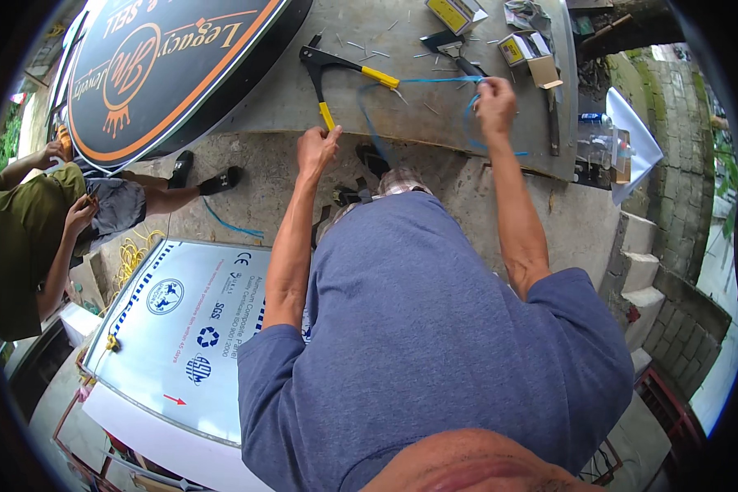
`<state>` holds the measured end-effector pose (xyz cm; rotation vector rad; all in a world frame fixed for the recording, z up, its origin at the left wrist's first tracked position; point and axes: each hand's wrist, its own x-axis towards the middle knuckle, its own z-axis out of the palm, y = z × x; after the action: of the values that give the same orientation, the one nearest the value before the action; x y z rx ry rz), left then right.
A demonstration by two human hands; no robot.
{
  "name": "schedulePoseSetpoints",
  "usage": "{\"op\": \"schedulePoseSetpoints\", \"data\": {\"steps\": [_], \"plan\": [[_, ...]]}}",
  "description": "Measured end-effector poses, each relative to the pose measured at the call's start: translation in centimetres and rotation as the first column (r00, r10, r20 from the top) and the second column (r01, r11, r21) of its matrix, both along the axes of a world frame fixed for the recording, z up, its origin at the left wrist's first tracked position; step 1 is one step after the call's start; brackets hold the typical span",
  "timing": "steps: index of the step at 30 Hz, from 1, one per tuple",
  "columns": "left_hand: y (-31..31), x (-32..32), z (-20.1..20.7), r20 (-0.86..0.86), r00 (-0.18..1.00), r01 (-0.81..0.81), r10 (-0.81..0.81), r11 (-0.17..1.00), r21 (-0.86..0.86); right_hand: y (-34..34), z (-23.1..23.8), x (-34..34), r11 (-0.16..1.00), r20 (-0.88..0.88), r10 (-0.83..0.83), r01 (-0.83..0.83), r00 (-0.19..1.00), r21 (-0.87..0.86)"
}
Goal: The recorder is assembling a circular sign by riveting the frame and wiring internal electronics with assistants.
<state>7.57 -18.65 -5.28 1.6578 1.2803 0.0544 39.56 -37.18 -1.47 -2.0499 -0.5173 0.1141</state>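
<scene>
My left hand [317,151] is closed round a yellow-gripped handle of a black hand riveter [333,59], at the near edge of a grey metal table [258,97]. The riveter's other yellow handle points right across the tabletop. From the end of that handle a blue plastic strip [435,80] stretches to my right hand [497,105], whose fingers are closed on it. More of the strip loops down below both ends. Thin silver rivets [375,54] lie scattered near the riveter.
Yellow-and-white boxes [526,47] and a dark-headed tool [441,41] lie at the table's far right. A large round black sign [139,90] covers its left side. At left, another person [37,205] works beside a film-covered panel [180,328]. Steps [641,271] stand at right.
</scene>
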Motion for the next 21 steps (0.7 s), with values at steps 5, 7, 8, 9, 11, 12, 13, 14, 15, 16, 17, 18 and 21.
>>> {"op": "schedulePoseSetpoints", "data": {"steps": [5, 7, 8, 9, 11, 12, 13, 14, 15, 16, 17, 18, 21], "plan": [[-0.2, 0.3, -1.2, -0.021, 1.000, 0.006, -0.004, 0.996, 0.092, -3.6, 8.9, 4.5, 0.898, -0.222, -0.039, 0.132, 0.974, 0.420], [-0.4, 0.2, -1.6, -0.017, 1.000, 0.012, -0.010, 0.991, 0.131, -5.8, 12.1, 6.2, 0.789, -0.250, -0.039, 0.183, 0.968, 0.587], [-0.4, 0.1, -1.7, -0.018, 1.000, -0.006, 0.008, 0.989, 0.147, -7.2, 13.9, 7.3, 0.778, -0.231, 0.003, 0.143, 0.973, 0.612], [-0.5, 0.3, -1.8, -0.020, 1.000, -0.013, 0.016, 0.990, 0.144, -9.0, 15.6, 8.3, 0.769, -0.231, -0.008, 0.154, 0.973, 0.620], [-0.7, 0.3, -1.7, 0.008, 0.999, -0.043, 0.043, 0.995, 0.094, -12.9, 18.9, 10.5, 0.766, -0.125, 0.006, 0.076, 0.992, 0.638], [-0.9, 0.3, -1.6, 0.047, 0.998, -0.044, 0.038, 0.992, 0.116, -15.4, 20.6, 11.5, 0.775, -0.091, 0.005, 0.054, 0.996, 0.630], [-1.0, 0.2, -1.4, 0.069, 0.997, -0.045, 0.039, 0.994, 0.099, -17.8, 22.4, 12.7, 0.789, -0.092, -0.014, 0.067, 0.996, 0.611], [-1.1, 0.3, -1.2, 0.085, 0.996, -0.049, 0.041, 0.994, 0.098, -20.2, 24.1, 13.8, 0.790, -0.109, -0.072, 0.123, 0.991, 0.601], [-1.2, 0.2, -1.0, 0.079, 0.995, -0.059, 0.054, 0.996, 0.061, -22.6, 25.7, 14.8, 0.789, -0.115, -0.069, 0.125, 0.991, 0.602], [-1.3, 0.2, -0.9, 0.102, 0.994, -0.036, 0.028, 0.996, 0.079, -24.8, 27.0, 15.9, 0.781, -0.107, -0.122, 0.162, 0.987, 0.603], [-1.4, 0.1, -0.8, 0.107, 0.994, -0.037, 0.028, 0.996, 0.078, -26.9, 28.2, 16.8, 0.796, -0.091, -0.205, 0.220, 0.975, 0.564], [-1.4, -0.1, -0.9, 0.103, 0.994, -0.042, 0.035, 0.997, 0.061, -28.8, 29.3, 17.8, 0.795, -0.083, -0.204, 0.214, 0.976, 0.568], [-1.8, -1.1, -1.7, 0.207, 0.978, 0.003, -0.014, 0.999, 0.054, -32.4, 30.2, 21.3, 0.777, -0.084, -0.263, 0.263, 0.961, 0.572]]}}
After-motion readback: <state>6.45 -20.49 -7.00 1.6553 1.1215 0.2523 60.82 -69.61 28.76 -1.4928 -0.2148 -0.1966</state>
